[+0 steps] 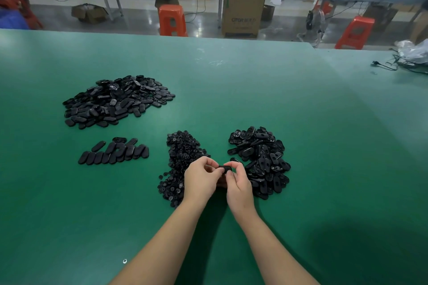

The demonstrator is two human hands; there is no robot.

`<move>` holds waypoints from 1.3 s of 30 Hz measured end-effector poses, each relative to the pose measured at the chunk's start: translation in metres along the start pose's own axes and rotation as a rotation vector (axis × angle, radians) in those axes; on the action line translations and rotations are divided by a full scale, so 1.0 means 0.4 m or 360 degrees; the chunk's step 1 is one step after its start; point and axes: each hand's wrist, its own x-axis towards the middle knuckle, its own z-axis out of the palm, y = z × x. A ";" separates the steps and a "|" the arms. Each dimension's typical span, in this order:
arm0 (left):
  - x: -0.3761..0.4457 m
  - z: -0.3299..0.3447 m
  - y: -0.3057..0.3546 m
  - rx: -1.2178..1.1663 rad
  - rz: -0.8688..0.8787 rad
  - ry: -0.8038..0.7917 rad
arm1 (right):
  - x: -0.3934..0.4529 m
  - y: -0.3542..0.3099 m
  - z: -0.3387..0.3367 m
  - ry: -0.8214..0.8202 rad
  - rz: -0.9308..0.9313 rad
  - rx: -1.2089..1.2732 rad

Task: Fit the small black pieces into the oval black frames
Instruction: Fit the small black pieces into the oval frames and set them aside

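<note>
Black oval plastic frame (225,168) pinched by both my left hand (201,181) and right hand (238,184); skewed pressing could pop the insert out.

Small pieces (183,159) heap left of frames (261,162); bigger pile (115,99) behind the row (113,152), far left

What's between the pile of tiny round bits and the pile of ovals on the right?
Both hands, holding one black oval frame, in the head view.

Black oval frame (225,168) between piles
</note>
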 end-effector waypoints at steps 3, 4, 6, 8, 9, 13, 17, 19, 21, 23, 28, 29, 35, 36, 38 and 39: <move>0.004 -0.012 -0.004 0.0093 0.0054 -0.0057 | 0.000 -0.002 0.001 0.0019 0.0032 0.0099; 0.007 -0.016 -0.004 0.0094 0.0059 -0.0105 | 0.000 -0.003 0.001 0.0016 0.0043 0.0131; 0.012 -0.026 -0.004 0.0064 0.0052 -0.0181 | -0.001 -0.005 0.000 0.0005 0.0047 0.0160; 0.018 -0.034 -0.004 0.0077 0.0065 -0.0199 | -0.002 -0.006 -0.003 0.0015 0.0024 0.0132; 0.020 -0.036 -0.004 0.0085 0.0067 -0.0208 | -0.002 -0.008 -0.004 0.0024 0.0007 0.0112; 0.020 -0.039 0.000 0.0074 0.0054 -0.0247 | -0.002 -0.007 -0.007 0.0028 -0.0027 0.0080; 0.015 -0.032 0.000 -0.0003 -0.0002 -0.0277 | -0.002 -0.005 -0.009 0.0022 -0.0031 0.0060; 0.014 -0.030 -0.001 0.0004 -0.0010 -0.0281 | -0.001 -0.003 -0.009 0.0020 -0.0035 0.0042; 0.012 -0.031 -0.002 0.0014 -0.0021 -0.0281 | -0.001 -0.001 -0.009 0.0011 -0.0042 0.0036; 0.009 -0.032 -0.002 0.0027 -0.0027 -0.0272 | -0.001 -0.001 -0.008 0.0003 -0.0048 0.0033; 0.001 -0.026 0.005 0.0082 -0.0044 -0.0227 | 0.001 0.000 -0.007 0.0029 -0.0074 -0.0002; 0.000 -0.023 0.006 0.0077 -0.0052 -0.0218 | 0.001 0.001 -0.006 0.0030 -0.0075 -0.0013; -0.011 -0.016 0.012 0.0063 -0.0047 -0.0180 | 0.004 0.004 -0.005 0.0042 -0.0062 -0.0060; -0.013 -0.016 0.013 0.0072 -0.0039 -0.0173 | 0.005 0.004 -0.004 0.0044 -0.0059 -0.0058; -0.015 -0.014 0.014 0.0098 -0.0007 -0.0152 | 0.005 0.004 -0.004 0.0051 -0.0058 -0.0051; -0.015 -0.013 0.014 0.0111 0.0021 -0.0145 | 0.005 0.004 -0.003 0.0054 -0.0059 -0.0049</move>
